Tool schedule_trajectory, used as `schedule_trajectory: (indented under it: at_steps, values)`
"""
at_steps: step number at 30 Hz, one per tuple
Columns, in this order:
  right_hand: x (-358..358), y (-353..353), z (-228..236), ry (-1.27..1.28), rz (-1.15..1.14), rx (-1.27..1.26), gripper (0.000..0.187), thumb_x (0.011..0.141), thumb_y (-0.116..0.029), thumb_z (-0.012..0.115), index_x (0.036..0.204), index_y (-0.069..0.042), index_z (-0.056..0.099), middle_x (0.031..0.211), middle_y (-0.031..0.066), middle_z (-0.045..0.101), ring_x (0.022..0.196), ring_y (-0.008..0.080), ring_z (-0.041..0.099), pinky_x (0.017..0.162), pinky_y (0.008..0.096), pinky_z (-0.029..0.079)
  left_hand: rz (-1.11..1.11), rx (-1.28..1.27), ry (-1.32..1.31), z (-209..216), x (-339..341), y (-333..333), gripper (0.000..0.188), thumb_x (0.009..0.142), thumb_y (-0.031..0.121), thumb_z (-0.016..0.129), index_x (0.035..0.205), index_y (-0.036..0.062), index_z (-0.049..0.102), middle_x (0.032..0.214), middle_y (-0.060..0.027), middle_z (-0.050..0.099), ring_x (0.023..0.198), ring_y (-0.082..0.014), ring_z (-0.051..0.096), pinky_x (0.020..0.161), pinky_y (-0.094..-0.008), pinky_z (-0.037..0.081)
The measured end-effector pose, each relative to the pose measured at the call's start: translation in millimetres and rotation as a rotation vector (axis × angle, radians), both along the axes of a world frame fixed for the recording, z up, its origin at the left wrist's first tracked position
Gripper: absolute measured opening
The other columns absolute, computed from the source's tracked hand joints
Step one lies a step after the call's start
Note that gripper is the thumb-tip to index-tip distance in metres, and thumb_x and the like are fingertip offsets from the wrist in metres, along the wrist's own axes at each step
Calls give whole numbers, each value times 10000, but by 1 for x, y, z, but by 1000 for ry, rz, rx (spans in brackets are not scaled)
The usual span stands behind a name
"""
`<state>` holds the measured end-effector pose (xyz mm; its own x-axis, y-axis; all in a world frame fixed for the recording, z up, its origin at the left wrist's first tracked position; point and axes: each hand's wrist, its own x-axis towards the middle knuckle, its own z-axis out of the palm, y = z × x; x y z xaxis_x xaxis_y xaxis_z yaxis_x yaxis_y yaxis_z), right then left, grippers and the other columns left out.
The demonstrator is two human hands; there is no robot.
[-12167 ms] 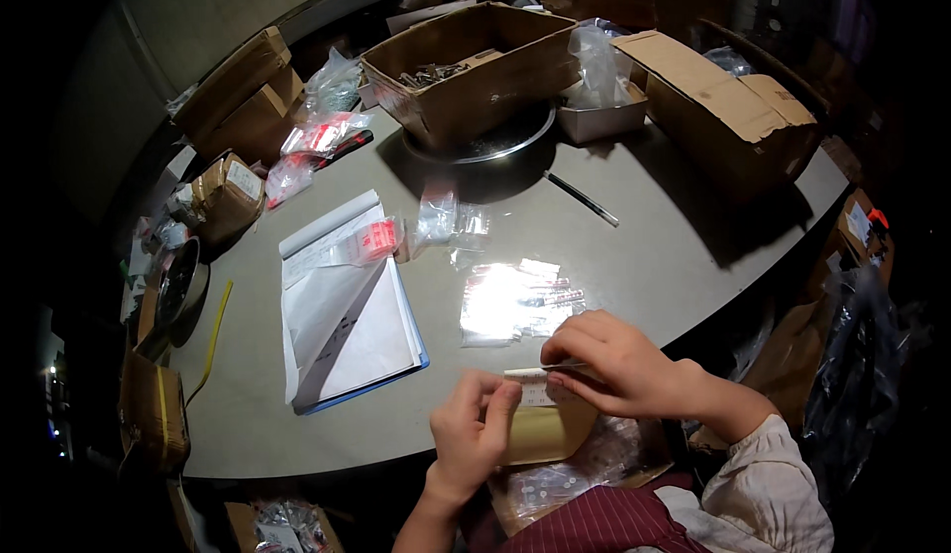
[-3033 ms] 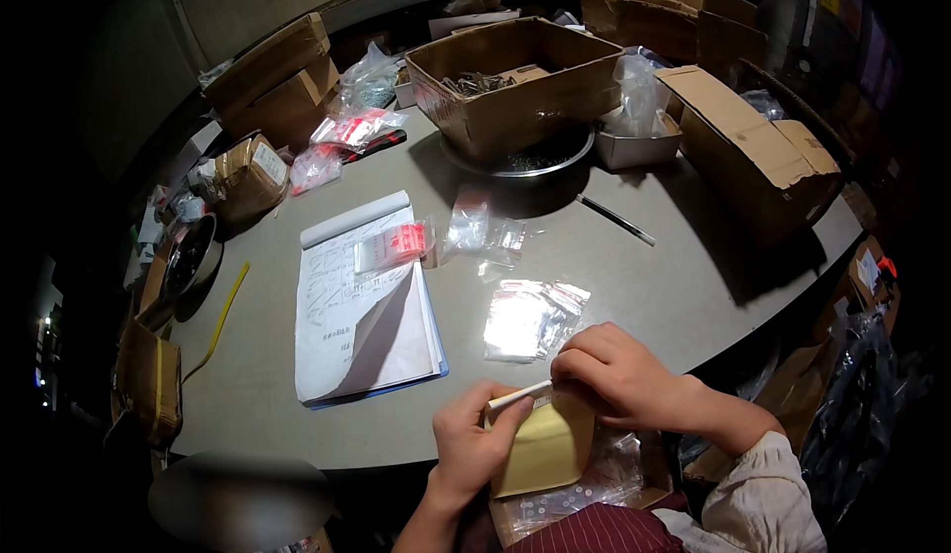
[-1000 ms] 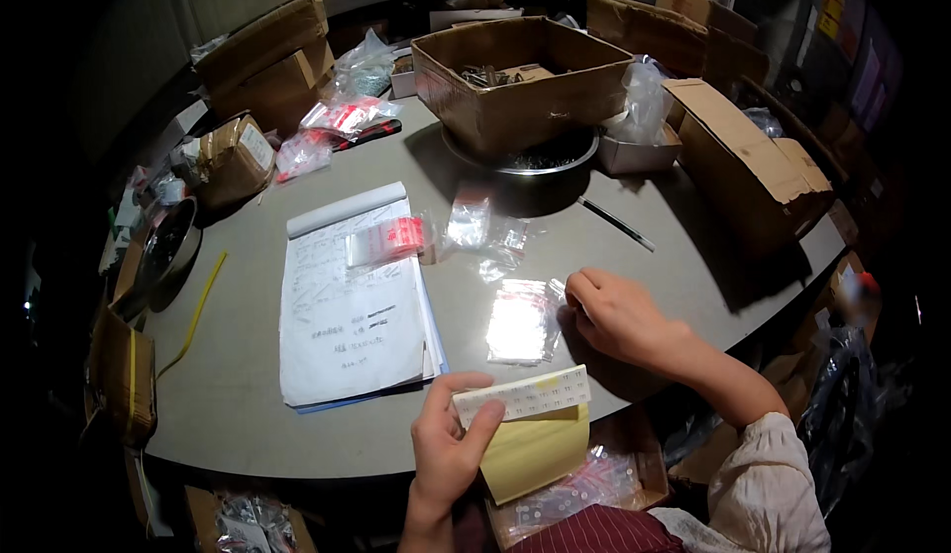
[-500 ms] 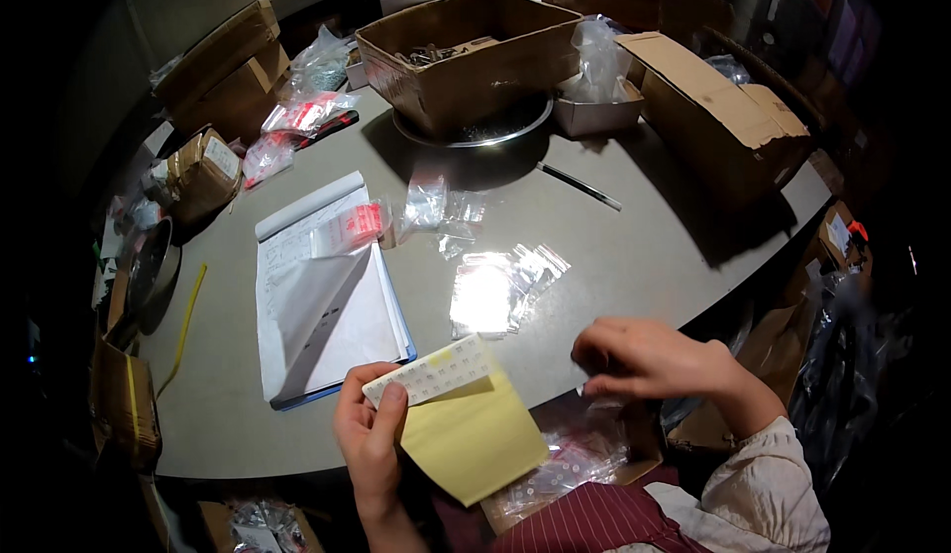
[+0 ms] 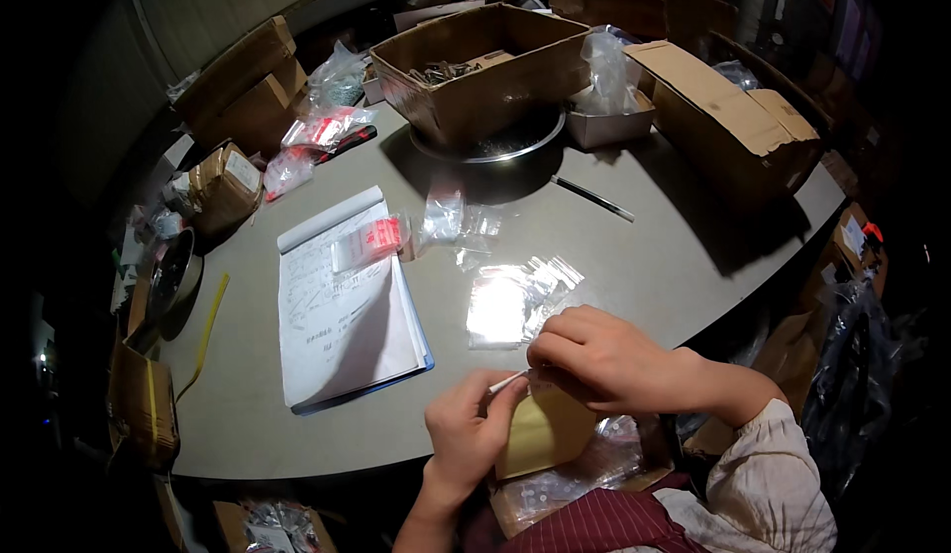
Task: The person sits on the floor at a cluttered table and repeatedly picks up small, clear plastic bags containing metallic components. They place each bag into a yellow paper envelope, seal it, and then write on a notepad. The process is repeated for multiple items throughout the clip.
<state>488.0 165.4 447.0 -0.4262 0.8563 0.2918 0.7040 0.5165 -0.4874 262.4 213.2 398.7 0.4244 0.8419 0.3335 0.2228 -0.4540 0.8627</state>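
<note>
My left hand [image 5: 463, 428] pinches a label sheet [image 5: 544, 435] with a yellow backing, its white edge rolled up between thumb and fingers. Bent over the sheet's far edge is my right hand [image 5: 606, 359], fingers closed on it; its fingertips and whatever lies right under them are hidden. Just beyond the hands, a pile of small clear zip bags [image 5: 500, 307] shines under the light. To their left lies a clipboard of written papers [image 5: 335, 320], with a red-and-clear plastic packet [image 5: 369, 243] on top.
A cardboard box of metal parts [image 5: 475, 73] rests on a round metal pan [image 5: 510, 149] at the back. Another cardboard box [image 5: 723, 107] is at right. A black pen [image 5: 592, 199] and a yellow strap [image 5: 206, 335] lie on the table. Bagged small parts [image 5: 575, 474] are by my lap.
My right hand has moved left onto the label sheet and closed on its edge. My left hand has brought the sheet right, and the lifted page on the clipboard now lies flat.
</note>
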Motion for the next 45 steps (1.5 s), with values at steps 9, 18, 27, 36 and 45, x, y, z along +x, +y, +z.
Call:
schedule_trajectory:
  at_steps: [9, 18, 27, 36, 45]
  values:
    - [-4, 7, -11, -19, -9, 65, 282, 814, -72, 750, 1062, -31, 621, 976, 144, 611, 930, 365, 607, 834, 442, 501, -32, -20, 15, -4, -6, 6, 99, 920, 53, 801, 970, -27, 772, 815, -75, 773, 733, -89, 690, 660, -256, 536]
    - [-9, -3, -25, -163, 53, 359, 298, 787, -89, 704, 1070, -5, 668, 1009, 112, 636, 887, 295, 635, 787, 400, 534, -28, -361, -137, -9, -6, 11, 152, 960, 113, 784, 1034, -19, 773, 822, -59, 768, 726, -61, 657, 641, -246, 521]
    - [67, 82, -22, 144, -384, -463, 232, 974, -198, 693, 1061, 16, 676, 817, 99, 691, 696, 179, 633, 672, 323, 520, 37, -349, -77, 0, -9, 8, 160, 977, 87, 756, 1049, -55, 750, 832, -27, 742, 743, -38, 624, 636, -210, 484]
    - [69, 88, 8, -363, -489, -360, 392, 853, -342, 834, 979, -5, 681, 921, 217, 734, 915, 412, 713, 783, 476, 546, 61, -289, -143, -13, -11, 9, 184, 955, 160, 793, 1075, 21, 778, 755, -31, 740, 604, -23, 553, 533, -227, 418]
    - [57, 111, -30, 215, -235, -362, 170, 903, -92, 737, 1026, -20, 643, 897, 67, 713, 810, 134, 649, 739, 311, 522, 28, -330, -196, -3, -11, 8, 203, 988, 97, 740, 1147, -29, 735, 785, 22, 677, 685, -7, 532, 583, -192, 399]
